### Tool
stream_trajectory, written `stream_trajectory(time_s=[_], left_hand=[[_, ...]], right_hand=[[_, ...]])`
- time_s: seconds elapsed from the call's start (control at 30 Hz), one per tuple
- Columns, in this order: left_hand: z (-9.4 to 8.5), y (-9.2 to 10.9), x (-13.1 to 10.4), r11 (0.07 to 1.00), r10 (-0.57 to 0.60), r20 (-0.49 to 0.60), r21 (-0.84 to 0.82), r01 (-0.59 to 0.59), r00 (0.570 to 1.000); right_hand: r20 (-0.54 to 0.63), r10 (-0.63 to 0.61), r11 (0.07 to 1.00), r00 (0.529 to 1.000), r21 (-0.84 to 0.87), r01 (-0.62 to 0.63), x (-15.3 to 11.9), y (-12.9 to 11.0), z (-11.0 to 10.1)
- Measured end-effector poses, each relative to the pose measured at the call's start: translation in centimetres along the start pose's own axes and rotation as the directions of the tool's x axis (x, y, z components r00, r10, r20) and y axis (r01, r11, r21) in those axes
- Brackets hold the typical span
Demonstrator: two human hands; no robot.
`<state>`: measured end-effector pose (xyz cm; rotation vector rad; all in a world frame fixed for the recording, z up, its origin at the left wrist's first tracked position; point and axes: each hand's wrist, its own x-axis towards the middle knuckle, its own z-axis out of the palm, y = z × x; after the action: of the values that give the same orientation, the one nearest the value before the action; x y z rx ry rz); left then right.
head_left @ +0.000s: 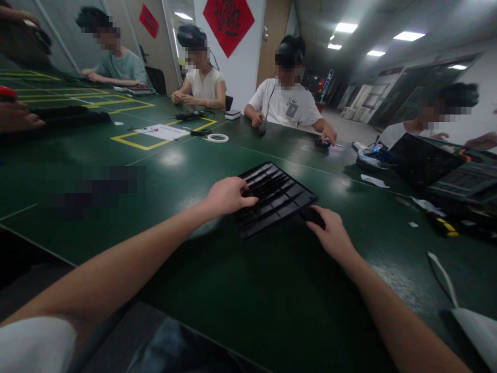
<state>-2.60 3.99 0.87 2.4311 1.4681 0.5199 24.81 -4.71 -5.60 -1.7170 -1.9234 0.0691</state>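
A black plastic panel [280, 199] with a grid of raised ribs is tilted above the green table in front of me. My left hand [228, 196] is closed on its left edge, the thumb lying over the ribbed face. Just off the panel's near right corner, my right hand [333, 233] pinches a small black rounded object [312, 216]. Its exact kind cannot be made out, and the fingers hide part of it. Whether this object touches the panel's corner is unclear.
The green table [186, 171] bears a white tape roll [217, 138], a paper sheet [161, 131] and yellow tape outlines. To the right are a yellow-and-black tool [446, 226], an open black case [427, 160] and a white device with a cable [476, 329]. Several people sit around the table.
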Motion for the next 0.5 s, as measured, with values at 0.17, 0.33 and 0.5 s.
stream_trajectory(time_s=[0.17,0.33,0.5], left_hand=[[-0.8,-3.7,1.4,0.955,-0.234,-0.016,0.185,0.232,0.972],[-0.2,-4.4,1.6,0.956,-0.21,-0.029,0.204,0.211,0.977],[1.2,-2.7,0.7,0.993,-0.067,-0.013,0.101,0.068,0.998]], right_hand=[[0.014,0.1,0.953,0.995,-0.29,-0.092,0.2,1.1,-0.6],[-0.024,0.112,0.926,0.993,-0.36,-0.113,0.0,0.9,-0.5],[0.027,0.114,0.992,0.993,-0.054,-0.112,-0.3,-0.5,0.0]])
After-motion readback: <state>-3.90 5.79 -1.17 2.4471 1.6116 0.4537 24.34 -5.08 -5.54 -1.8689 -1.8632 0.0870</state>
